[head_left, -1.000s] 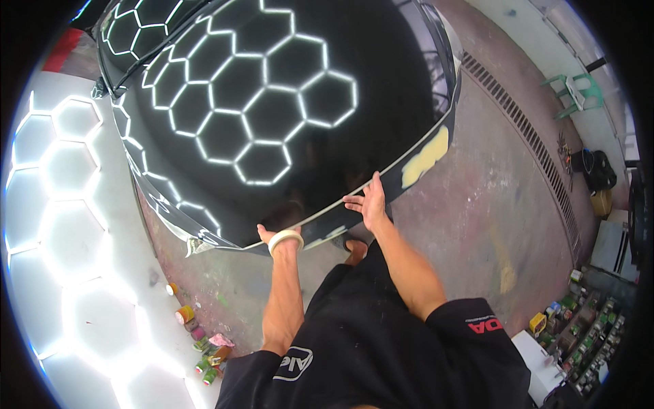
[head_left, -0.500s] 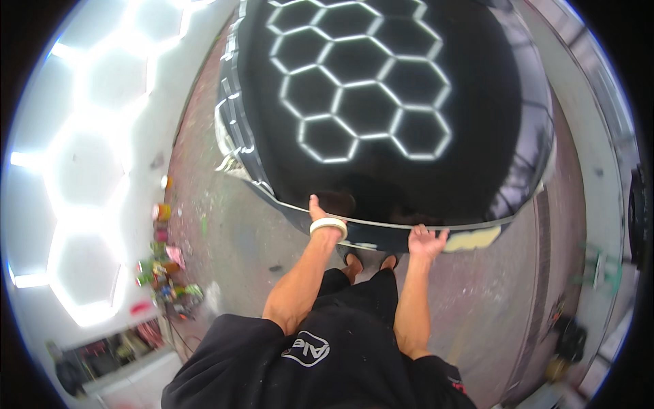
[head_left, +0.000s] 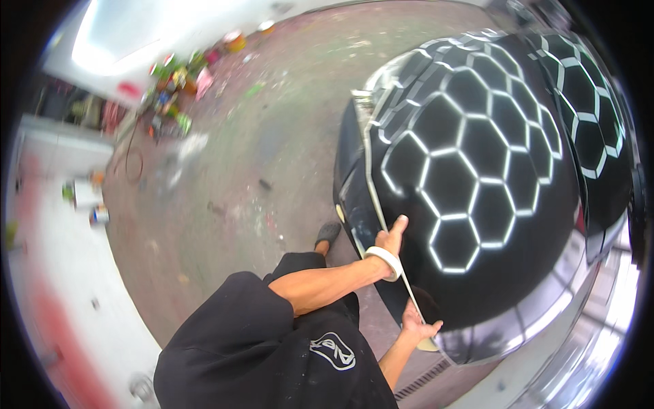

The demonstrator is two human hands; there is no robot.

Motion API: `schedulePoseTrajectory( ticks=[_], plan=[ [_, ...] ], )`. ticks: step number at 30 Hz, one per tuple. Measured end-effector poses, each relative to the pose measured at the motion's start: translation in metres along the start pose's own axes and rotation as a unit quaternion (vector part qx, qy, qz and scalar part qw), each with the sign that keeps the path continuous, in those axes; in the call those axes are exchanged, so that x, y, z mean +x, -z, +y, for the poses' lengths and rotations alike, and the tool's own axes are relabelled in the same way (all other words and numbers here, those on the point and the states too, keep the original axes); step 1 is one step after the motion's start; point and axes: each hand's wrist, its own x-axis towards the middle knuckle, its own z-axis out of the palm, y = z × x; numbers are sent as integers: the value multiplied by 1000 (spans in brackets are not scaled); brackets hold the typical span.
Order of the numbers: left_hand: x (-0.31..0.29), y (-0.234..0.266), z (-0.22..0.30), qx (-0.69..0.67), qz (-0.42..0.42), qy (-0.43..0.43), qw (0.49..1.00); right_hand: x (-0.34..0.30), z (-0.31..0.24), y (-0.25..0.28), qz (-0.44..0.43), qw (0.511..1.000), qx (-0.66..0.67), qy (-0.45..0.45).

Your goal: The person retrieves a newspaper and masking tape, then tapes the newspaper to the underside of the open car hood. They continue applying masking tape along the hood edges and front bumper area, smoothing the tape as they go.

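Observation:
A glossy black car hood (head_left: 545,235) fills the right side, mirroring white hexagonal lights. A thin pale strip (head_left: 371,180) runs along its front edge. My left hand (head_left: 391,242) grips this edge, thumb up against the top surface and the other fingers hidden below. Round the left wrist hangs a roll of cream masking tape (head_left: 383,263). Nearer to me, my right hand (head_left: 417,326) holds the same edge further along, its fingers curled at the rim and partly hidden. Below the edge shows the car's dark front bumper (head_left: 349,174).
Bottles, cans and rags (head_left: 174,88) clutter the floor by the far-left wall. A white counter (head_left: 75,238) stands at the left, carrying a small can (head_left: 99,216). A floor grate (head_left: 424,380) lies near my right arm. Another black panel (head_left: 589,116) reflects hexagons at far right.
My view has swung to the left, so the hood now sits at the right and looks turned. Both hands stay at the hood's front edge.

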Motion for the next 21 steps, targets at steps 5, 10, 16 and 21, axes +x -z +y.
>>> schedulePoseTrajectory(
  ticks=[5,10,16,21],
  plan=[
    [-17,12,12,44,-95,-25,994,10,-14,-13,57,985,-133,96],
    [43,54,-5,-26,-229,-140,963,3,2,-61,184,967,-117,131],
    [246,111,117,59,123,-395,908,12,-5,-83,225,953,-114,166],
    [254,81,255,525,30,-521,672,5,-19,-69,227,959,-57,162]
  ],
)
